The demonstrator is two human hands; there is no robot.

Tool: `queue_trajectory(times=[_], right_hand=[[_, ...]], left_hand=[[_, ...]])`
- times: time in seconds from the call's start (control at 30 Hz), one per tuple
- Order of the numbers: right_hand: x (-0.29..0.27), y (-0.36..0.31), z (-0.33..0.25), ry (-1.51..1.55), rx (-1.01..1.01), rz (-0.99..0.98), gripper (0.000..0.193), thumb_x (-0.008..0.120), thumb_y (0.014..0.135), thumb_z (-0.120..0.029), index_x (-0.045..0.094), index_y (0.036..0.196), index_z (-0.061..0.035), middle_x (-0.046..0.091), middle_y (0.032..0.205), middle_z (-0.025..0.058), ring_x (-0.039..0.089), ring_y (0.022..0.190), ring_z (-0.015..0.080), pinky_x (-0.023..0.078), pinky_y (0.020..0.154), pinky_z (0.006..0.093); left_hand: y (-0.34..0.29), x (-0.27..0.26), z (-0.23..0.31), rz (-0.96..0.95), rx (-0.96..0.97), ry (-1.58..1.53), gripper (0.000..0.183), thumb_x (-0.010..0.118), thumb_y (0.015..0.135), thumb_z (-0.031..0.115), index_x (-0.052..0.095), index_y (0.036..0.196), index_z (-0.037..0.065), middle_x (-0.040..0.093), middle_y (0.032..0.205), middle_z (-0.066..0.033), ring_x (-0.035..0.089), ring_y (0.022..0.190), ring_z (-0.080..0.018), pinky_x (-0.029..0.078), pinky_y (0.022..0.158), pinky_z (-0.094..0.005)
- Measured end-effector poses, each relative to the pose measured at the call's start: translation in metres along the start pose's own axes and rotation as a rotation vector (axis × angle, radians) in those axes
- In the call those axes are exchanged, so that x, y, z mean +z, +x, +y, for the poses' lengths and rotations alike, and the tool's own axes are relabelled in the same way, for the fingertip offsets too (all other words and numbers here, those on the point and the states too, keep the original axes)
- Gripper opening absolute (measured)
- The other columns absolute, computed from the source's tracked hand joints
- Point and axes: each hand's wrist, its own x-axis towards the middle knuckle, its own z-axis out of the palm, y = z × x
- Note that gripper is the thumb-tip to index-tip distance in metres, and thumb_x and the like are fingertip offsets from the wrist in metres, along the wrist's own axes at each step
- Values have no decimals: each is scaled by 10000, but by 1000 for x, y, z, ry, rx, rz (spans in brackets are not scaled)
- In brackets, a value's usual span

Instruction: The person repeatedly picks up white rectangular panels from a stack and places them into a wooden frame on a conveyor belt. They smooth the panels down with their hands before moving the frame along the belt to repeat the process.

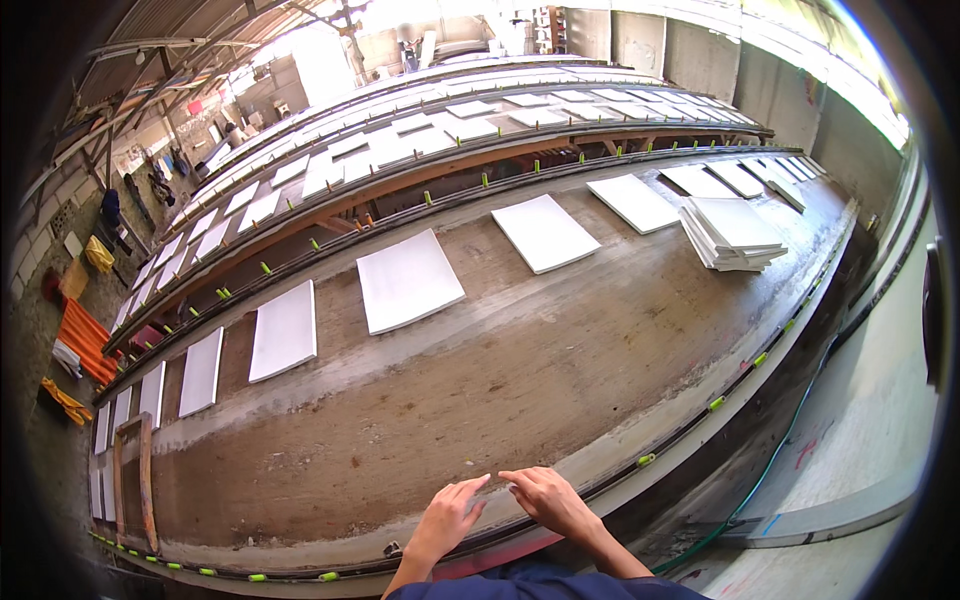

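Note:
My left hand and my right hand hover over the near edge of a long brown table, fingertips close together. Both have their fingers stretched out, with nothing in them. White rectangular sheets lie in a row along the table's far side; a sheet and another sheet lie ahead of my hands. Farther right, a stack of white sheets sits with its edges uneven. A wooden frame rests at the table's left end, beside more sheets.
Lime-green clips line the table's near rail. Behind it run more long tables carrying white sheets. On the right, a green hose passes along a pale surface. Orange cloth hangs at far left. A person stands in the distance.

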Motion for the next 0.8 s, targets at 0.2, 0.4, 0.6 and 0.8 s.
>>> queue_trajectory(times=[0.2, 0.4, 0.6, 0.8], right_hand=[[-14, -4, 19, 38, 154, -66, 260, 536, 857, -110, 553, 1106, -39, 636, 884, 170, 613, 825, 315, 478, 727, 391], [-29, -6, 20, -21, 267, -12, 238, 530, 863, -127, 565, 1090, -66, 641, 857, 178, 615, 796, 341, 486, 697, 412], [-56, 2, 39, -82, 280, -54, 245, 534, 849, -101, 573, 1086, -54, 628, 909, 166, 602, 850, 319, 476, 754, 394], [-94, 9, 94, -52, 166, -91, 227, 545, 848, -103, 583, 1067, -57, 625, 889, 156, 601, 844, 325, 480, 744, 388]], left_hand=[[10, 19, 6, -44, -44, -99, 393, 578, 844, 103, 514, 1231, 84, 608, 1078, -123, 598, 962, -278, 478, 834, -352], [18, 20, -6, 33, -58, -158, 374, 575, 845, 98, 530, 1216, 91, 641, 961, -80, 622, 879, -241, 492, 766, -339], [21, 24, -2, 65, -62, -7, 241, 598, 826, 131, 588, 1065, 104, 627, 987, -37, 600, 935, -219, 460, 807, -354], [47, 46, 20, 51, -54, 127, 127, 638, 804, 194, 600, 898, 118, 622, 974, -8, 593, 936, -212, 442, 837, -350]])
